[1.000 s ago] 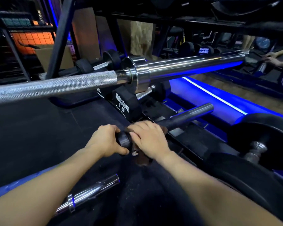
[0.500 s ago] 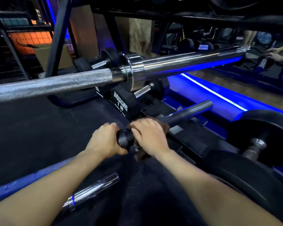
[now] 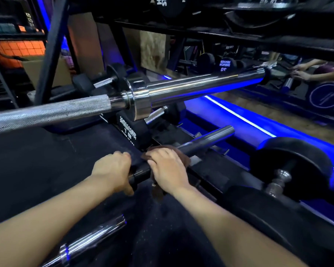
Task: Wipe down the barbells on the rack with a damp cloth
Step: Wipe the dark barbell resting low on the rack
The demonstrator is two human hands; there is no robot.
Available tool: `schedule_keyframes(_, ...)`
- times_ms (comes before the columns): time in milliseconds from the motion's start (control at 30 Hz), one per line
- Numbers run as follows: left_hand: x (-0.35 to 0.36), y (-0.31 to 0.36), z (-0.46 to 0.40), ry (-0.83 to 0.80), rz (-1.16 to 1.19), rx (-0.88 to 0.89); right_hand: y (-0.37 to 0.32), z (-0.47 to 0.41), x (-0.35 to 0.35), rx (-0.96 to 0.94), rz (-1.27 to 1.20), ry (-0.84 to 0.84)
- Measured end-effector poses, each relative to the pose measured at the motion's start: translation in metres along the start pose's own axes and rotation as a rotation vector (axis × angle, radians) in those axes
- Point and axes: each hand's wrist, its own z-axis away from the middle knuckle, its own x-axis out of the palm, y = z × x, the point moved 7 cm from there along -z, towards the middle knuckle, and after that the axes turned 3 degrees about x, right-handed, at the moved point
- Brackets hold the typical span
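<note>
A dark barbell [image 3: 206, 140] lies low across the middle, its sleeve end pointing up and right. My left hand [image 3: 112, 171] grips its shaft from above. Just to the right, my right hand [image 3: 167, 169] holds a brown cloth [image 3: 183, 156] wrapped round the same bar; a corner of the cloth hangs below the hand. Above, a chrome barbell [image 3: 201, 86] with a knurled shaft [image 3: 52, 111] spans the view on the rack. A third chrome bar end [image 3: 93, 236] lies near the bottom left.
Black hex dumbbells [image 3: 127, 132] sit behind the low bar. A large black weight plate [image 3: 289, 166] stands at the right, a blue-lit strip [image 3: 243, 118] beyond it. Rack uprights [image 3: 52, 45] rise at the left. Another person's hands [image 3: 301, 73] work at the far right.
My right hand with the cloth has slid a little farther up the dark bar toward its sleeve. My left hand keeps its grip on the shaft.
</note>
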Motion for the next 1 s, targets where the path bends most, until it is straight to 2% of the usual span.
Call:
schedule_keyframes(67, -0.007, 0.004, -0.008, -0.034, 0.039, 0.002, 0.007, -0.005, -0.007, -0.053, 0.01, -0.033)
schedule_keyframes(133, -0.018, 0.017, -0.019, 0.002, 0.102, 0.038, 0.03, -0.016, -0.013, -0.042, 0.04, -0.025)
schedule_keyframes(233, -0.025, 0.047, -0.036, 0.051, 0.173, 0.089, 0.093, -0.034, -0.024, 0.175, 0.017, -0.037)
schedule_keyframes(333, -0.023, 0.067, -0.05, 0.052, 0.205, 0.1, 0.106, -0.036, -0.031, 0.307, 0.018, -0.03)
schedule_keyframes(500, -0.015, 0.068, -0.066, -0.038, 0.184, 0.033, 0.047, -0.01, -0.022, 0.092, -0.044, -0.143)
schedule_keyframes(667, -0.014, 0.071, -0.074, -0.166, 0.229, 0.023, 0.063, -0.025, -0.022, 0.006, -0.01, -0.212)
schedule_keyframes(867, -0.011, 0.074, -0.076, -0.127, 0.14, 0.046, 0.17, -0.059, -0.041, 0.291, 0.052, -0.105)
schedule_keyframes(933, -0.011, 0.076, -0.075, -0.114, 0.11, 0.051, 0.172, -0.059, -0.048, 0.34, 0.092, -0.089)
schedule_keyframes(1000, -0.015, 0.08, -0.074, -0.11, 0.078, 0.057, 0.147, -0.052, -0.044, 0.308, 0.133, -0.117)
